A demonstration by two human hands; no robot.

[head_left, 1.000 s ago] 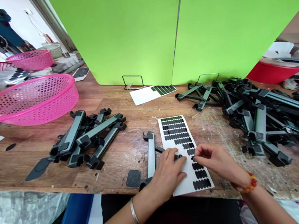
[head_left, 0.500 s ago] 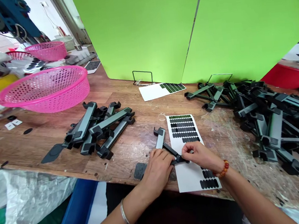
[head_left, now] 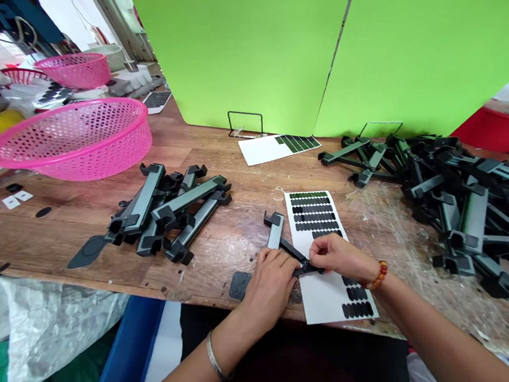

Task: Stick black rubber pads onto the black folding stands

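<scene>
A grey-and-black folding bracket (head_left: 275, 230) lies on the table in front of me, its thin black arm angled down to the right. My left hand (head_left: 269, 279) covers its lower part and grips it, pressing it to the table. At the bracket's dark end, my right hand (head_left: 335, 258) is closed in a pinch; whatever is between its fingertips is hidden. Under the right hand lies a white sheet of black stickers (head_left: 312, 200), with bare patches in its middle and lower part. A dark rounded pad (head_left: 239, 285) sits left of my left hand.
Several similar brackets are piled at the left (head_left: 180, 213), with a larger heap of brackets (head_left: 457, 195) at the right. A pink basket (head_left: 76, 160) stands back left. Another sticker sheet (head_left: 257, 151) lies before the green panels (head_left: 245, 48) across the back.
The view has tilted slightly, so the table sits a little higher in it. Both hands stay at the bracket; the right fingers have barely shifted at its dark end.
</scene>
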